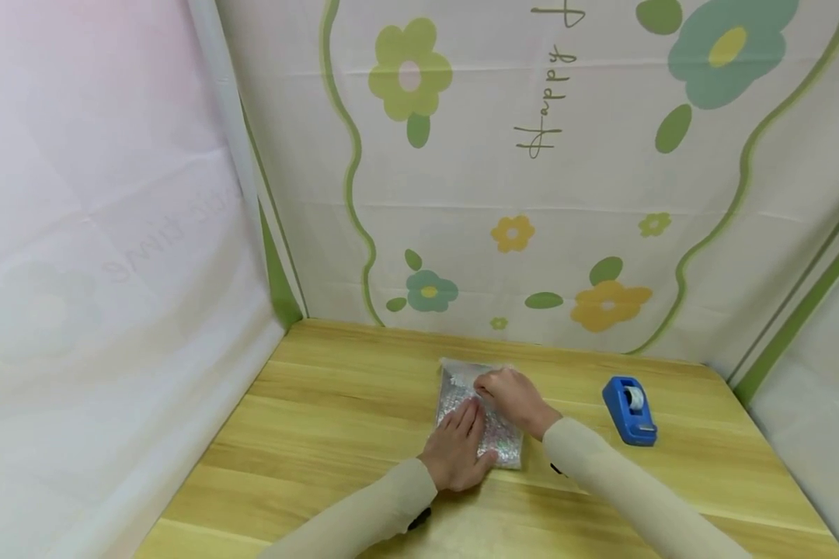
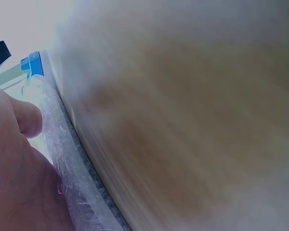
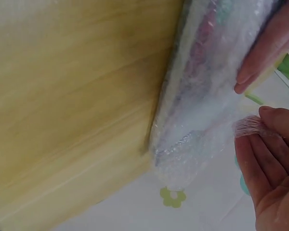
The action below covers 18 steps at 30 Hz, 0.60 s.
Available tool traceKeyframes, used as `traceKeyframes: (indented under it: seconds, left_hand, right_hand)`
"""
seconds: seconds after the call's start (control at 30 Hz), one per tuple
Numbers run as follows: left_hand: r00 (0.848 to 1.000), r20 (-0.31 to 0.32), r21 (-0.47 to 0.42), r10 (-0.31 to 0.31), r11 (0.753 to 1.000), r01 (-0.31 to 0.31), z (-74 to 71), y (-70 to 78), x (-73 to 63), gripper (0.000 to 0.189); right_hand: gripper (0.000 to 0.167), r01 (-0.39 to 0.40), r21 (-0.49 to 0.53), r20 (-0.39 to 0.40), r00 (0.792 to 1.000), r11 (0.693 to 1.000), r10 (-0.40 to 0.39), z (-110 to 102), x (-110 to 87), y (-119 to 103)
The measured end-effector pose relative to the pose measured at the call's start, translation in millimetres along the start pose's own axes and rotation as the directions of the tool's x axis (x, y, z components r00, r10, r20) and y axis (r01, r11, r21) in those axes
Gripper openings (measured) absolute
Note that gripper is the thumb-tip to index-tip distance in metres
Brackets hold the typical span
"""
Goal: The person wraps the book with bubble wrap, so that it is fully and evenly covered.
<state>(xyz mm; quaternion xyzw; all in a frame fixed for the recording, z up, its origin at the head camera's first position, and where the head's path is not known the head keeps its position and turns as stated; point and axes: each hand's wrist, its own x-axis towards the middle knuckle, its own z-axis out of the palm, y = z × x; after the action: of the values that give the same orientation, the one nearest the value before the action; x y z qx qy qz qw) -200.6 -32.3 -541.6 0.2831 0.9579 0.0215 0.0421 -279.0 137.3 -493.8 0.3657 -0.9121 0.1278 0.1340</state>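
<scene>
My left hand lies flat on the parcel; at one o'clock my right hand pinches film — sealing, probably; next calls for smoothing.

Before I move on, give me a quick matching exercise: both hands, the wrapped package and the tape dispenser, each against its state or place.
1. Left hand
2. Right hand
3. Wrapped package
4. Tape dispenser

A. Pinching clear film
B. Blue, apart from both hands
C. Resting with fingers outstretched
D. Lying beneath the left hand

Pairs: 1-C, 2-A, 3-D, 4-B
</scene>
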Motion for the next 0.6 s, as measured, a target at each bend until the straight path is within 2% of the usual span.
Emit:
traceKeyframes:
  seconds: [0.1,0.2,0.37,0.6]
  left_hand:
    - [1.0,-0.001,-0.023,0.005,1.0,-0.005,3.3,-1.6,1.6,0.079]
    - [1.0,0.026,-0.058,-0.006,0.998,0.007,5.0,-2.3,2.7,0.08]
    - [0.997,0.061,-0.072,-0.045,0.996,0.049,5.7,-1.3,4.6,0.081]
    - [0.992,0.075,-0.099,-0.101,0.989,0.108,-4.3,3.8,1.5,0.078]
  right_hand:
    - [0.008,0.007,0.033,-0.011,1.0,0.999,-0.007,6.1,-3.9,0.9]
    - [0.006,0.0,0.065,-0.014,1.0,0.998,0.001,11.2,-6.8,1.0]
    - [0.008,-0.053,0.138,-0.02,0.998,0.989,0.057,14.8,-8.9,0.7]
    - [0.01,-0.102,0.2,-0.012,0.994,0.974,0.107,16.3,-12.5,1.6]
